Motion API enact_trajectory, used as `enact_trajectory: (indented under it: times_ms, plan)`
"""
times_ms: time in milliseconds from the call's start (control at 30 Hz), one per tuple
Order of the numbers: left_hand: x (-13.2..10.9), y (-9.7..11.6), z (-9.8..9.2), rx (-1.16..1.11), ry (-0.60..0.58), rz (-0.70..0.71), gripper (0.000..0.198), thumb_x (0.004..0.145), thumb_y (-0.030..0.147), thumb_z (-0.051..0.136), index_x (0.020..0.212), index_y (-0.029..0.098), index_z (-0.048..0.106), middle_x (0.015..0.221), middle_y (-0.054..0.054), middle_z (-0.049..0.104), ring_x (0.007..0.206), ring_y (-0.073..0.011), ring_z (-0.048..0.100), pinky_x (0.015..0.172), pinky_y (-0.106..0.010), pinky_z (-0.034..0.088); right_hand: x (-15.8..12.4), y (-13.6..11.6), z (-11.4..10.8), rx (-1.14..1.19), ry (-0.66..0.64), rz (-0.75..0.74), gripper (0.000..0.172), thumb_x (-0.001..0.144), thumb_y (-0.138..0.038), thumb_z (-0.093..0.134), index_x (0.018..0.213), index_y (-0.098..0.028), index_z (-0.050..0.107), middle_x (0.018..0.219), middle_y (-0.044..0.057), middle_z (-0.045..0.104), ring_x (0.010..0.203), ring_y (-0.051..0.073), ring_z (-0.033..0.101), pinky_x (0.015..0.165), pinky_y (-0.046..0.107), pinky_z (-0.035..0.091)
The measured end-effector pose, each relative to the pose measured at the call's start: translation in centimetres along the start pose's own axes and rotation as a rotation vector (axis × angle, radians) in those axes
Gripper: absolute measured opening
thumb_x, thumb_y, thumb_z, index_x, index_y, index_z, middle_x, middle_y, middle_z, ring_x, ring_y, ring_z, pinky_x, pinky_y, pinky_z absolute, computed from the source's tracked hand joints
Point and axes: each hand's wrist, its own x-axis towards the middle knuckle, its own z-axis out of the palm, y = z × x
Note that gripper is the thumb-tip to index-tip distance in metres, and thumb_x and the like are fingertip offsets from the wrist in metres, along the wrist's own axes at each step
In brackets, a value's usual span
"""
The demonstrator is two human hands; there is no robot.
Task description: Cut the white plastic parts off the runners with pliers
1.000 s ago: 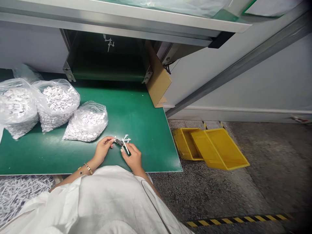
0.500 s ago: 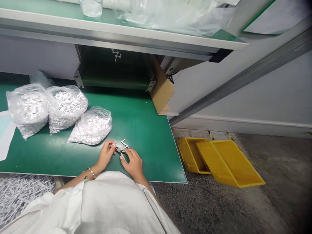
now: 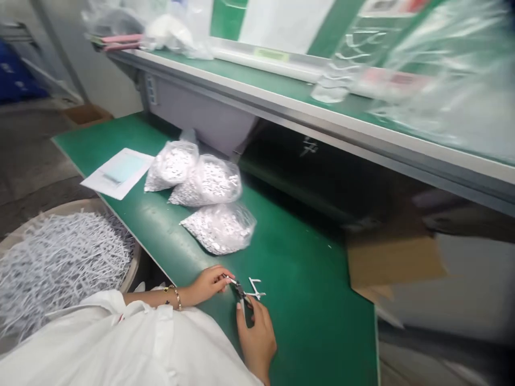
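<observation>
My right hand [image 3: 257,335] is wrapped round the handles of small cutting pliers [image 3: 240,291], low over the green tabletop. Their jaws point away to the left, towards my left hand [image 3: 209,283]. A small white plastic piece [image 3: 230,278] is pinched between my left thumb and fingers, right at the jaw tips. Whether the jaws touch it I cannot tell. Just beyond the pliers lies a white branched plastic sprue [image 3: 256,289]. Clear bags of small white parts stand farther off, the nearest bag [image 3: 221,228] beyond my left hand.
A large round bin [image 3: 139,257] full of white plastic scraps stands left of the table [image 3: 314,316]. Paper sheets [image 3: 116,185] lie near the left edge. Above the back runs a shelf [image 3: 281,80]. Under it are a dark conveyor [image 3: 289,166] and a cardboard flap [image 3: 394,262].
My view has swung to the left, bringing the scrap bin into sight and taking the yellow crates out. My hands keep the pliers and the white piece close together.
</observation>
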Motion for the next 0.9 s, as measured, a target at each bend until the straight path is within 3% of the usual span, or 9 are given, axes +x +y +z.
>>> enact_trajectory:
  times_ms: [133, 267, 367, 500, 600, 733, 800, 900]
  plan:
    - [-1.5, 0.4, -2.6, 0.002, 0.159, -0.002, 0.033, 0.087, 0.046, 0.052, 0.094, 0.017, 0.064, 0.078, -0.002, 0.058, 0.060, -0.0099, 0.056, 0.061, -0.025, 0.047, 0.1, 0.3, 0.0, -0.043, -0.042, 0.031, 0.050, 0.084, -0.062, 0.039, 0.106, -0.025, 0.065, 0.106, 0.007, 0.066, 0.086, 0.024, 0.062, 0.066, 0.032, 0.046]
    - [-1.8, -0.4, -3.9, -0.140, 0.332, -0.026, 0.038, 0.087, 0.051, 0.049, 0.092, 0.015, 0.061, 0.072, -0.002, 0.060, 0.056, -0.0103, 0.055, 0.057, -0.025, 0.046, 0.2, 0.4, 0.1, -0.048, -0.064, 0.018, 0.051, 0.083, -0.063, 0.040, 0.107, -0.025, 0.064, 0.105, 0.007, 0.066, 0.084, 0.024, 0.062, 0.065, 0.033, 0.047]
    - [-1.6, -0.5, -4.7, -0.294, 0.451, -0.087, 0.042, 0.081, 0.054, 0.054, 0.094, 0.015, 0.060, 0.080, -0.005, 0.065, 0.055, -0.0100, 0.056, 0.056, -0.026, 0.047, 0.3, 0.3, 0.0, -0.057, -0.068, 0.012, 0.049, 0.083, -0.062, 0.041, 0.106, -0.026, 0.065, 0.105, 0.006, 0.066, 0.085, 0.025, 0.063, 0.063, 0.033, 0.047]
    - [-1.9, 0.8, -6.6, -0.360, 0.603, -0.085, 0.041, 0.076, 0.048, 0.064, 0.098, 0.015, 0.063, 0.099, -0.010, 0.068, 0.074, -0.0145, 0.064, 0.074, -0.031, 0.053, 0.3, -0.2, -0.2, -0.065, -0.071, 0.005, 0.048, 0.085, -0.060, 0.040, 0.107, -0.026, 0.065, 0.107, 0.006, 0.066, 0.088, 0.025, 0.062, 0.064, 0.033, 0.047]
    - [-1.7, 2.2, -7.9, -0.320, 0.661, -0.031, 0.032, 0.076, 0.043, 0.067, 0.096, 0.019, 0.066, 0.104, -0.010, 0.069, 0.087, -0.0205, 0.067, 0.083, -0.036, 0.054, 0.2, -0.6, -0.1, -0.062, -0.053, -0.007, 0.047, 0.086, -0.058, 0.039, 0.107, -0.024, 0.065, 0.107, 0.007, 0.065, 0.092, 0.025, 0.061, 0.066, 0.032, 0.048]
    - [-0.5, 4.9, -9.3, -0.136, 0.678, 0.144, 0.025, 0.079, 0.042, 0.065, 0.091, 0.020, 0.067, 0.098, -0.010, 0.071, 0.082, -0.0232, 0.069, 0.077, -0.039, 0.056, 0.3, -0.7, 0.2, -0.053, -0.022, -0.042, 0.044, 0.086, -0.054, 0.041, 0.108, -0.023, 0.064, 0.105, 0.008, 0.065, 0.095, 0.025, 0.060, 0.069, 0.032, 0.049]
    - [0.6, 7.0, -10.0, -0.046, 0.669, 0.250, 0.026, 0.080, 0.042, 0.064, 0.091, 0.018, 0.066, 0.097, -0.009, 0.071, 0.079, -0.0225, 0.068, 0.075, -0.039, 0.056, 0.3, -0.8, 0.3, -0.054, -0.010, -0.048, 0.043, 0.087, -0.052, 0.042, 0.109, -0.023, 0.063, 0.105, 0.008, 0.065, 0.095, 0.024, 0.060, 0.070, 0.032, 0.049]
    - [3.0, 11.1, -11.0, 0.053, 0.664, 0.393, 0.027, 0.078, 0.039, 0.068, 0.094, 0.018, 0.065, 0.101, -0.007, 0.069, 0.091, -0.0213, 0.065, 0.087, -0.039, 0.051, 0.4, -1.0, 0.3, -0.056, 0.004, -0.055, 0.040, 0.087, -0.049, 0.043, 0.109, -0.022, 0.063, 0.104, 0.007, 0.065, 0.095, 0.023, 0.060, 0.073, 0.032, 0.049]
